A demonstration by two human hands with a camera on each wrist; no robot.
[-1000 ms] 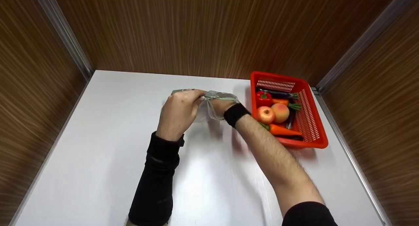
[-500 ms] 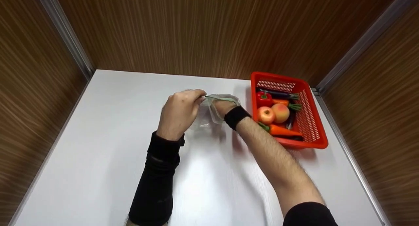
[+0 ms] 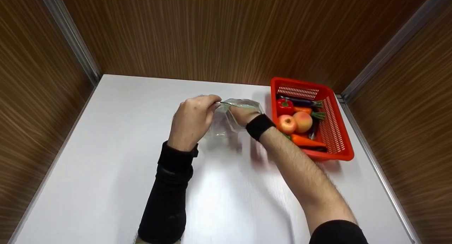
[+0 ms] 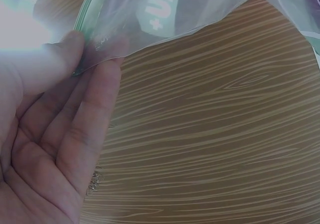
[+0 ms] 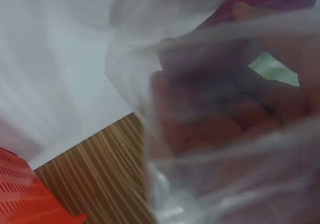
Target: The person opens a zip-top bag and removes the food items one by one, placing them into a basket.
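- A clear plastic bag (image 3: 227,122) is held up between the two hands, above the white tabletop (image 3: 106,159).
- The bag's green-striped top edge is pinched between thumb and fingers of the left hand (image 3: 192,120), as is plainly seen in the left wrist view (image 4: 95,39).
- The right hand (image 3: 243,114) is pushed inside the bag's mouth; its fingers are seen only blurred through the plastic, loosely curled, and a grip cannot be told.
- A red basket (image 3: 335,131) stands on the tabletop just beside the right wrist, on its outer side.
- In the basket are held a red pepper (image 3: 284,105), an apple (image 3: 286,124), a peach (image 3: 302,121), carrots (image 3: 306,141) and a dark eggplant (image 3: 300,101).
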